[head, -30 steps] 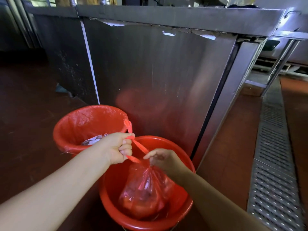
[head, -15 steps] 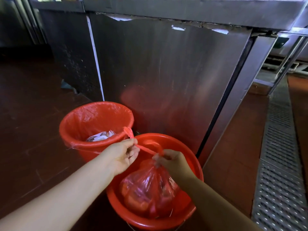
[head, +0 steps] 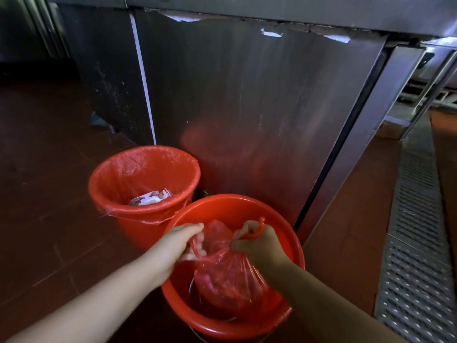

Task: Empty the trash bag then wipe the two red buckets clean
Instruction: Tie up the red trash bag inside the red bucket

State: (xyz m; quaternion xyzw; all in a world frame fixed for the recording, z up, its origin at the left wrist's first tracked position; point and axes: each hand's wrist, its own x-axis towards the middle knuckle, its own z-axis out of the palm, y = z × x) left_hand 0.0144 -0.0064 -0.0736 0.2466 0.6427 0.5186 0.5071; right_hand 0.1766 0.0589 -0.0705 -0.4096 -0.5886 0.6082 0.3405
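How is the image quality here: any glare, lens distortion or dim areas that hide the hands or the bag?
Head view: wide-angle bending curves the stainless steel cabinet edges; a soft red reflection of the buckets shows on its panel; the dark tiled floor at left is dim. Both hands, left hand and right hand, and the translucent red plastic trash bag are sharp and well lit.

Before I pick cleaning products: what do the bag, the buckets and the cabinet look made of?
Bag: thin translucent red plastic film, wrinkled and glossy. Buckets: rigid, smooth red plastic, likely moulded. Cabinet: brushed metal, probably stainless steel, dully reflecting the red.
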